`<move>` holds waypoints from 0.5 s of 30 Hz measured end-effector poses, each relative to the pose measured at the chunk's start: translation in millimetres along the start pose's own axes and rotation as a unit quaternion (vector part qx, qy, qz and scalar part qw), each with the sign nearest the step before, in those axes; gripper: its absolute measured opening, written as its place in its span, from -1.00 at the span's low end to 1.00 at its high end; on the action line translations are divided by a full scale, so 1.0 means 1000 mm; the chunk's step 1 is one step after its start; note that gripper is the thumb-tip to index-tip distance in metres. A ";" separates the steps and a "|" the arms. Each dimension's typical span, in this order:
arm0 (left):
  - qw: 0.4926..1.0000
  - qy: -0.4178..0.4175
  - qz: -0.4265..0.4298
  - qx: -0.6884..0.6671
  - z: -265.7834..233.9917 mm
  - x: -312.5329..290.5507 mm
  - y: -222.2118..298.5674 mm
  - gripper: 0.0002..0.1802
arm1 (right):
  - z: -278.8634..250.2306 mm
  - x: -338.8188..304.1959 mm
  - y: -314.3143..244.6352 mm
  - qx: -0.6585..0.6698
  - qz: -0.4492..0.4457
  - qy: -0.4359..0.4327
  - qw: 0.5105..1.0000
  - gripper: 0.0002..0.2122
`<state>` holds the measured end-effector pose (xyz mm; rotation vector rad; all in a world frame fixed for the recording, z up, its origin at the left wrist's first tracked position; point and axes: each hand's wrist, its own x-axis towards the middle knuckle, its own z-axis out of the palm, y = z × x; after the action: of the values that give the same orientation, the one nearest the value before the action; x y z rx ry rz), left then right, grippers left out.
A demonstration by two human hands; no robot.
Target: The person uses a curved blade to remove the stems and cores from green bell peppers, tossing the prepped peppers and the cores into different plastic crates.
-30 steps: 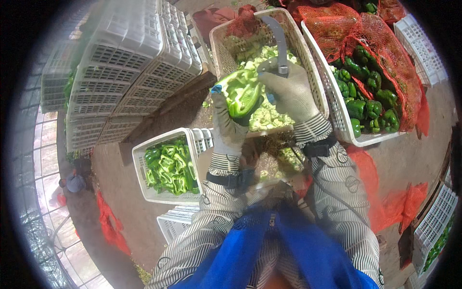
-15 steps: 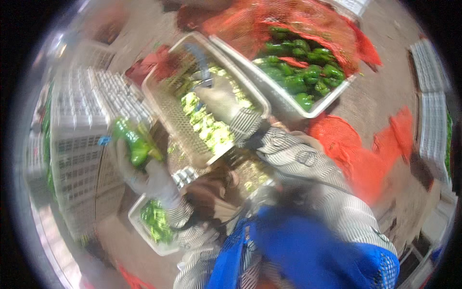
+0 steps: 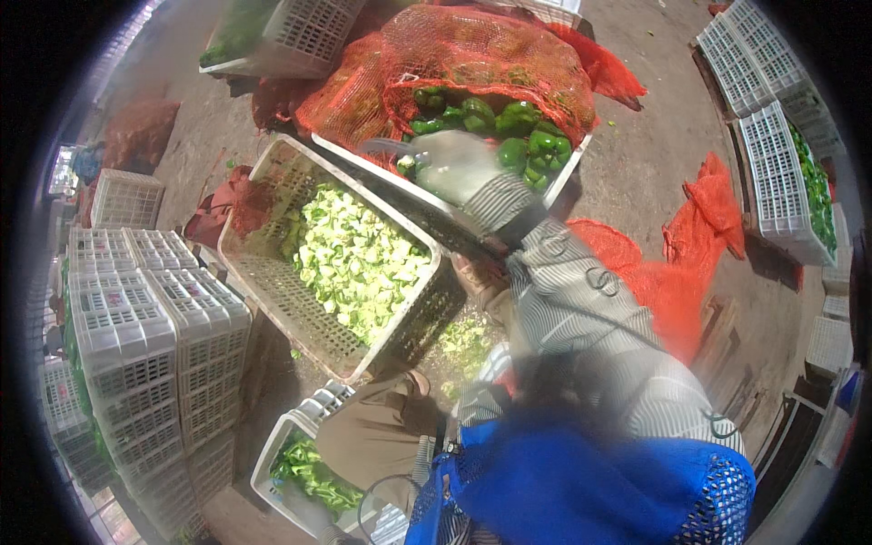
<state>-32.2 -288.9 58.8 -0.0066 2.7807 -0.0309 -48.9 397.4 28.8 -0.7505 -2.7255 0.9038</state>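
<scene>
My right hand (image 3: 463,168), in a pale glove and blurred, reaches over the near side of a white crate (image 3: 581,154) of whole green peppers (image 3: 545,145). From its fingers a grey curved knife (image 3: 386,145) points left, its handle hidden in the grip. The hand lies against the peppers; whether it also grips one I cannot tell. An orange mesh sack (image 3: 481,54) spills these peppers into the crate. Left of the hand stands a large dirty white crate (image 3: 245,263) with pale green cut pepper cores (image 3: 359,254). My left hand is out of sight.
At lower left, a smaller white crate (image 3: 263,463) holds green pepper pieces (image 3: 318,477) beside my knee (image 3: 372,431). Stacked white crates (image 3: 127,354) stand at far left, more crates (image 3: 772,173) at right. Red mesh sacks (image 3: 672,282) lie on the ground.
My right hand has moved with the knife from over the core crate to the whole peppers. My left hand, which held a green pepper, has left the view. The view has shifted.
</scene>
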 end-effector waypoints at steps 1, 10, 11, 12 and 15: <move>0.988 -0.086 -0.103 -0.076 0.030 0.002 -0.012 -0.41 | -0.011 0.003 0.024 -0.114 0.028 0.008 0.993 -0.78; 0.990 0.003 -0.124 -0.064 -0.035 0.057 0.088 -0.42 | 0.027 -0.022 0.138 -0.151 0.125 0.042 0.980 -0.72; 0.990 0.067 -0.062 -0.104 -0.061 0.051 0.113 -0.42 | 0.020 -0.021 0.132 -0.133 0.125 0.064 0.981 -0.70; 0.978 0.140 0.013 -0.153 -0.079 0.043 0.142 -0.43 | 0.004 -0.015 0.125 -0.037 0.167 0.062 0.983 -0.66; 0.888 0.257 0.233 -0.301 -0.118 0.027 0.231 -0.49 | -0.045 -0.018 0.077 0.060 0.095 0.057 0.992 -0.51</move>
<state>-99.4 -55.9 154.1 0.5865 3.0856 1.0927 12.1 464.6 18.7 -1.0176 -2.5084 1.0205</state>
